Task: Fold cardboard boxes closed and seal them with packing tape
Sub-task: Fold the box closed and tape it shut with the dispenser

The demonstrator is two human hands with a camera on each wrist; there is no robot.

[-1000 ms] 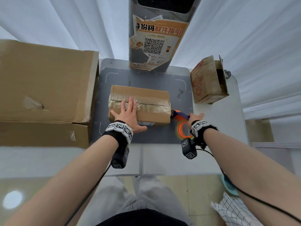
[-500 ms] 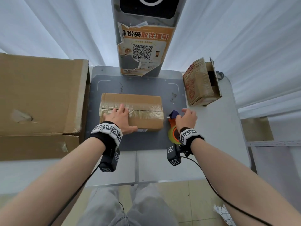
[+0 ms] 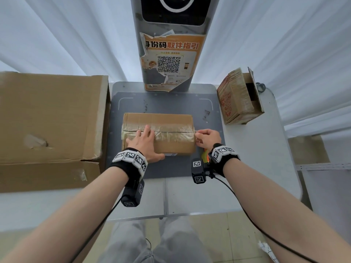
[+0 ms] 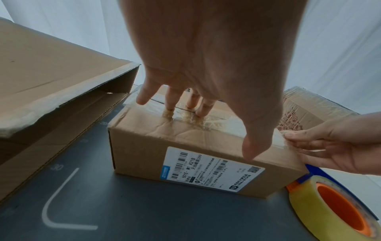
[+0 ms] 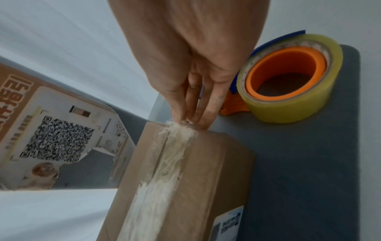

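A small brown cardboard box [image 3: 171, 147] lies closed on the grey mat [image 3: 133, 103], with clear tape along its top seam and a shipping label [image 4: 214, 171] on its near side. My left hand [image 3: 146, 133] lies flat on the box top, fingers [image 4: 171, 104] straight on the taped seam. My right hand [image 3: 201, 137] is at the box's right end, and its straight fingers [image 5: 210, 112] press the tape end over the edge. The tape dispenser [image 5: 288, 78], a yellowish roll on an orange core, lies free on the mat just beside the box, under my right wrist.
A large brown carton [image 3: 51, 118] fills the left side, up against the mat. A small open box [image 3: 239, 99] stands at the back right on the white table [image 3: 266, 149]. A grey kiosk post with a QR poster [image 3: 169, 61] rises behind the mat. White curtains hang behind.
My right hand let go of the tape dispenser, which now lies on the mat, and moved up to the box's right end. My left hand stays on the box top.
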